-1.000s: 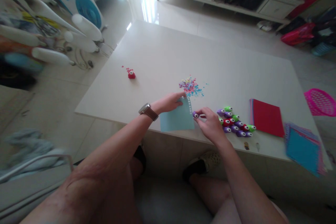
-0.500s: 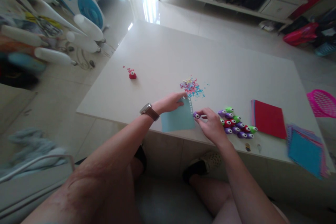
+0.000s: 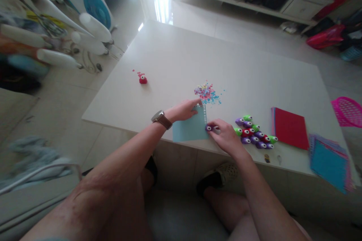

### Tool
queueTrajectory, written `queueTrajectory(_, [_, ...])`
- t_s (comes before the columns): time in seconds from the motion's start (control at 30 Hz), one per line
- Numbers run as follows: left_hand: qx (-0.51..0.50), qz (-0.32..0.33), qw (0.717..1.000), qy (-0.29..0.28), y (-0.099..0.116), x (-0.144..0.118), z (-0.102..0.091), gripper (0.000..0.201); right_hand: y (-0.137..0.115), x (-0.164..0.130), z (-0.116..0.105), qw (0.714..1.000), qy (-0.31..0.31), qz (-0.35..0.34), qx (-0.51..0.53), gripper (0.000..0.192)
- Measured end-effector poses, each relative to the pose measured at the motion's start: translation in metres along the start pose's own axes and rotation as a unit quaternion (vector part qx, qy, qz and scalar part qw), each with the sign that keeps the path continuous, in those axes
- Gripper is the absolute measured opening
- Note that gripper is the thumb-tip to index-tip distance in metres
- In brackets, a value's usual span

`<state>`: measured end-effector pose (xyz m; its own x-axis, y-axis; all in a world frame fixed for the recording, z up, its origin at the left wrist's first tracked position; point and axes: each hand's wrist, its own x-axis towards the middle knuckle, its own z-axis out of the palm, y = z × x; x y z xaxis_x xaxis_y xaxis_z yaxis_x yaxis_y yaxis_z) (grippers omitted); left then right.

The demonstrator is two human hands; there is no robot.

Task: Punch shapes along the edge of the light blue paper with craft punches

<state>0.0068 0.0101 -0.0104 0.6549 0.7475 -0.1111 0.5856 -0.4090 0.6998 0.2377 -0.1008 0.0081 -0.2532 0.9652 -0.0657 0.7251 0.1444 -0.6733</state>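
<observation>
The left hand (image 3: 182, 110) lies flat on the far left part of a light blue paper sheet (image 3: 190, 128), fingers pressed down on it. The sheet sits at the near edge of the white table (image 3: 175, 56). The right hand (image 3: 226, 137) pinches a small purple paper punch (image 3: 209, 128) at the sheet's right edge. Just right of that hand is a bunch of purple, red and green punches (image 3: 254, 133). A pile of tiny paper bits (image 3: 207, 93) lies just past the sheet. 1 red punch (image 3: 143, 80) sits far left.
</observation>
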Motion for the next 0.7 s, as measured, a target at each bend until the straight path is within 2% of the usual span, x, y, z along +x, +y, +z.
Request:
queueTrajectory(0.13, [0.044, 0.019, 0.996, 0.077, 0.012, -0.003, -0.004, 0.047, 0.000, 0.001, 0.000, 1.000, -0.014, 0.018, -0.016, 0.014])
queueTrajectory(0.17, [0.053, 0.021, 0.995, 0.080, 0.015, -0.004, -0.005, 0.044, 0.000, 0.001, 0.000, 0.999, -0.018, 0.021, -0.018, 0.014])
queueTrajectory(0.27, [0.053, 0.020, 0.998, 0.006, 0.023, -0.004, -0.003, 0.022, -0.001, 0.001, -0.002, 0.999, -0.024, 0.021, -0.017, 0.016])
queueTrajectory(0.37, [0.069, 0.008, 0.996, -0.051, 0.024, -0.004, 0.004, 0.022, -0.002, -0.001, -0.002, 0.999, -0.023, 0.025, 0.002, 0.016])
queueTrajectory(0.5, [0.093, 0.008, 0.994, -0.057, 0.021, -0.005, 0.012, 0.026, -0.001, -0.002, -0.001, 0.995, -0.021, 0.078, 0.061, 0.012])
queueTrajectory(0.7, [0.094, 0.000, 0.994, -0.059, 0.020, -0.003, 0.010, 0.026, 0.003, 0.000, -0.001, 0.985, -0.035, 0.132, 0.101, 0.010])
